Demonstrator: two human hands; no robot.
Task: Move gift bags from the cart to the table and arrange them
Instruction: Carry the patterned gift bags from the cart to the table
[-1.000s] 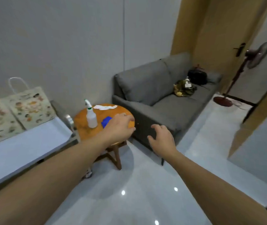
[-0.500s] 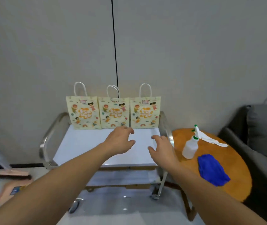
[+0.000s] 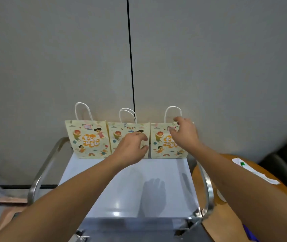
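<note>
Three gift bags are standing upright in a row at the back of the cart [image 3: 125, 186], against the wall: the left bag [image 3: 88, 140], the middle bag [image 3: 120, 135] and the right bag [image 3: 162, 144]. The right hand [image 3: 184, 133] is reaching at the right bag's top edge by its handle (whether the fingers are pinching it, I cannot tell). The left hand [image 3: 132, 147] is hovering before the middle bag, fingers loosely curled, holding nothing. The round table [image 3: 244, 215] is standing just beside the cart.
</note>
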